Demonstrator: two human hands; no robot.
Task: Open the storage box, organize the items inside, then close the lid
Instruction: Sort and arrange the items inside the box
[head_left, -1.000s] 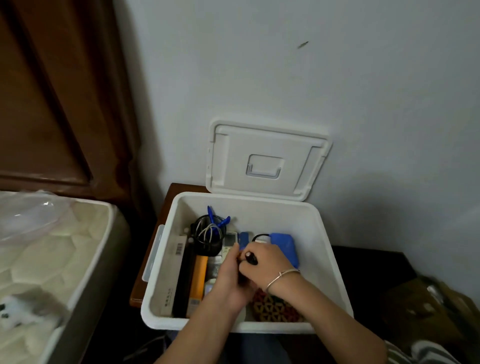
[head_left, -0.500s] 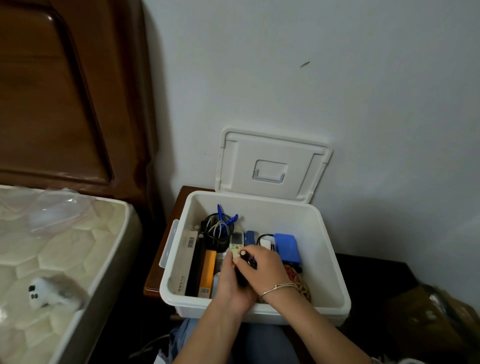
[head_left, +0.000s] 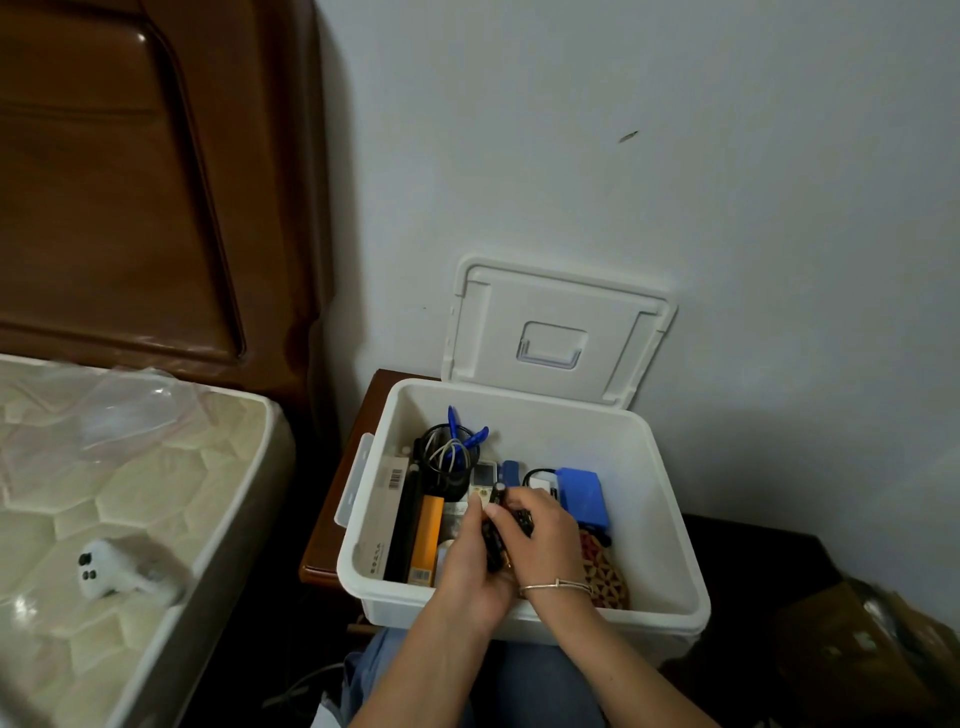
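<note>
1. The person's left hand and right hand are meeting over the middle of the storage box. Both are curling round a small dark item, the left from the near side and the right from the far side. What the item is cannot be told.
2. With two grips overlapping on so small a thing, either hand letting go too soon is likely to be dropping it. It would be falling among the packed things below, onto the remote control at the box's centre or into the gaps beside the orange box toward the box's left wall.
3. In the box's far left corner a black mesh cup is holding loose cables and blue-handled pliers that are sticking up. A wrist swinging that way may be tipping the cup or snagging a cable.
4. The lid is leaning upright against the wall just behind the box's rear rim. A jolt to the box could be sending it forward onto the hands.
5. The box's left part is sitting over a wooden nightstand; what is bearing its right part cannot be told. Weight pressing on the near rim may be rocking it.
6. The pliers are rising close to rim height in that far left corner, so they may be fouling the lid at closing.
</note>
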